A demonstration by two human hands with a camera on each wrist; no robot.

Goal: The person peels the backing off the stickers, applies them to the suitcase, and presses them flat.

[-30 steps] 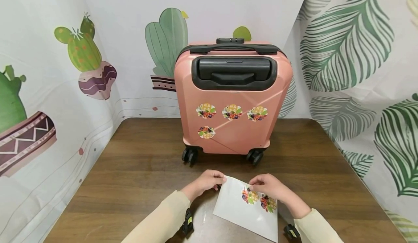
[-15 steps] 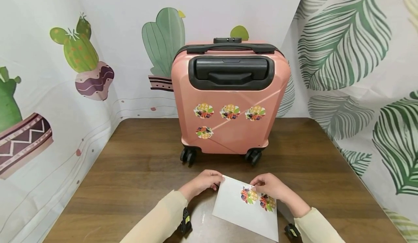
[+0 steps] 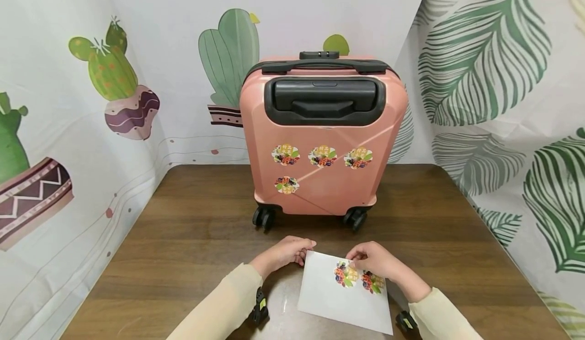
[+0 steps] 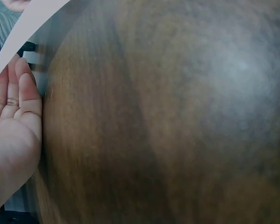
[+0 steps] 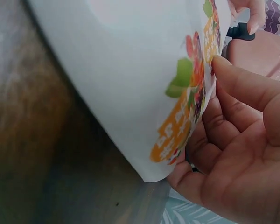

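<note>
A white sticker sheet (image 3: 335, 304) with two round fruit stickers (image 3: 344, 275) along its upper right is held tilted over the table. My right hand (image 3: 377, 261) pinches its top edge; in the right wrist view the thumb (image 5: 235, 74) lies on the printed face and the curled fingers are behind. By the sheet's upper left corner is my left hand (image 3: 288, 251), its thumb apart from the paper. In the left wrist view its fingers (image 4: 11, 88) are loosely extended beside the sheet's corner (image 4: 18, 35); whether they touch it I cannot tell.
A pink suitcase (image 3: 338, 195) with black handles stands upright on the wooden table (image 3: 192, 218), behind the hands. Its front bears three fruit stickers (image 3: 322, 156) in a row and one sticker (image 3: 287, 184) below at left. Printed cloth (image 3: 292, 5) hangs behind.
My left thumb has come off the sheet's upper left corner. The sheet has swung slightly, its left corner lower and its lower right corner higher. My right hand keeps its pinch.
</note>
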